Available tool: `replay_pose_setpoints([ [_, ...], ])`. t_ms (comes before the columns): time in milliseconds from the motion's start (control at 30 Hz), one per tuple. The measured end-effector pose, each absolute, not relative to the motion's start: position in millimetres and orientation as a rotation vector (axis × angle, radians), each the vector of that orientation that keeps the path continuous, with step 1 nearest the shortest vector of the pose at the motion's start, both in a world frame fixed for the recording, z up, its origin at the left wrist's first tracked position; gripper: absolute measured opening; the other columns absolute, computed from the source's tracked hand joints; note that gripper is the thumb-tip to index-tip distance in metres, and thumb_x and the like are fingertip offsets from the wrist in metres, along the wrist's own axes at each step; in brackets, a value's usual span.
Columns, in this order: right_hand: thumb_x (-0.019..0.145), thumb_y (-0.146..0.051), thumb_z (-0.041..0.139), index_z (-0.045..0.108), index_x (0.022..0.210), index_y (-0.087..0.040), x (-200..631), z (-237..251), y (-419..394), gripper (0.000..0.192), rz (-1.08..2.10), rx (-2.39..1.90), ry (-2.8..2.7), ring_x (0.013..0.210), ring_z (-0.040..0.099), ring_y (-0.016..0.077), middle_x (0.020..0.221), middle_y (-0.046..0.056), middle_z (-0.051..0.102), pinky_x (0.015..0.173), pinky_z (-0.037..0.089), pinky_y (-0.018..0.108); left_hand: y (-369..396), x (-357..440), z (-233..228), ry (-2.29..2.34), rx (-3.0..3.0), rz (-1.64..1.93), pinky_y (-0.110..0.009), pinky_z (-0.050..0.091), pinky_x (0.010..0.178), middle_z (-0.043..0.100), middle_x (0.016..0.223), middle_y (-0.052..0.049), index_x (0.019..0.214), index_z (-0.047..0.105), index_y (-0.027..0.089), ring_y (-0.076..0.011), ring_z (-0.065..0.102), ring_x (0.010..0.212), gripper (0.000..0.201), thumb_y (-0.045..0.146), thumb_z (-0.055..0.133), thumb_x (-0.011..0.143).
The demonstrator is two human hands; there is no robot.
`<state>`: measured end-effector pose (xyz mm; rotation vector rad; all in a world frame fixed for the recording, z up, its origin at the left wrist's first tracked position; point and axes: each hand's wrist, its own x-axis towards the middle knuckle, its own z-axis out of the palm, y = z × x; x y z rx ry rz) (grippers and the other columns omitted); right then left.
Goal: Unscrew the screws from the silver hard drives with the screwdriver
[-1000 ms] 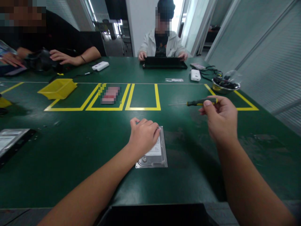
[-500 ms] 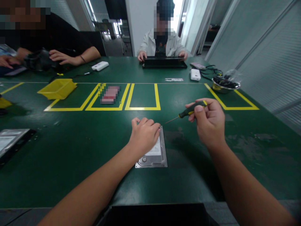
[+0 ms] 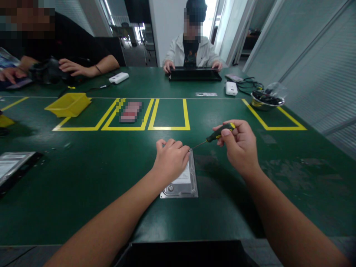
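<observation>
Left hand (image 3: pixel 170 160) lies palm down on far end of hard drive (image 3: pixel 183 181), fingers curled over its top edge, pressing it to green table (image 3: pixel 83 185). Forearm stretches in from lower left. Right hand (image 3: pixel 239 147) raised just right of drive, fingers and thumb pinched on handle of screwdriver (image 3: pixel 215 135). Thin shaft slants down-left, tip at far right corner of drive; contact not clear.

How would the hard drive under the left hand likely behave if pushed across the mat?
The hard drive lies flat with a metal casing, so it probably slides stiffly rather than tipping. It looks dense for its size. The left hand pressing on it should stop it shifting.
</observation>
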<state>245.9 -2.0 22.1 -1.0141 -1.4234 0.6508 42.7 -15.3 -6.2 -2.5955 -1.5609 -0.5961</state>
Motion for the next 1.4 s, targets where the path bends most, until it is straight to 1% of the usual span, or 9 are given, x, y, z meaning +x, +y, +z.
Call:
replay_pose_setpoints([
  [300,0.092,-0.033,0.061,0.053,0.102,-0.02,247.4,18.8,-0.1,0.019,0.65,-0.98,-1.431,0.057,0.057,0.0074,0.096,0.005,0.071,0.053,0.049,0.023,-14.2,42.5,-10.1,-1.541,-2.572,-0.631,-0.046,0.026,0.085,0.069,0.087,-0.006,0.095,0.071,0.024,-0.0251,0.054,0.091,0.024,0.029,0.048,0.098],
  [533,0.092,-0.033,0.062,0.053,0.103,-0.02,245.8,17.5,-1.1,0.019,0.681,-0.951,-1.449,0.058,0.058,0.0074,0.098,0.005,0.071,0.054,0.05,0.023,-14.5,42.7,-9.6,-1.54,-2.569,-0.611,-0.047,0.026,0.085,0.069,0.089,-0.005,0.096,0.071,0.025,-0.0255,0.054,0.091,0.023,0.03,0.048,0.098],
  [867,0.093,-0.028,0.06,0.053,0.103,-0.02,247.4,20.9,-2.2,0.015,0.644,-0.967,-1.447,0.057,0.058,0.0076,0.097,0.005,0.071,0.053,0.05,0.023,-14.3,42.0,-10.7,-1.536,-2.57,-0.598,-0.046,0.026,0.083,0.068,0.091,-0.005,0.099,0.071,0.026,-0.0254,0.054,0.092,0.023,0.031,0.049,0.098],
  [1133,0.093,-0.029,0.061,0.053,0.103,-0.02,245.8,20.6,-2.0,0.016,0.665,-0.945,-1.454,0.057,0.058,0.0074,0.097,0.004,0.071,0.053,0.05,0.023,-14.0,42.7,-10.2,-1.542,-2.565,-0.595,-0.046,0.026,0.083,0.067,0.09,-0.004,0.1,0.071,0.027,-0.0256,0.054,0.092,0.023,0.031,0.049,0.098],
  [1400,0.093,-0.028,0.06,0.053,0.104,-0.02,246.8,19.8,-2.8,0.015,0.649,-0.959,-1.458,0.057,0.058,0.0074,0.098,0.005,0.071,0.054,0.05,0.023,-14.2,42.5,-10.7,-1.534,-2.571,-0.607,-0.045,0.026,0.083,0.067,0.09,-0.005,0.099,0.071,0.026,-0.0248,0.053,0.09,0.023,0.031,0.049,0.098],
])
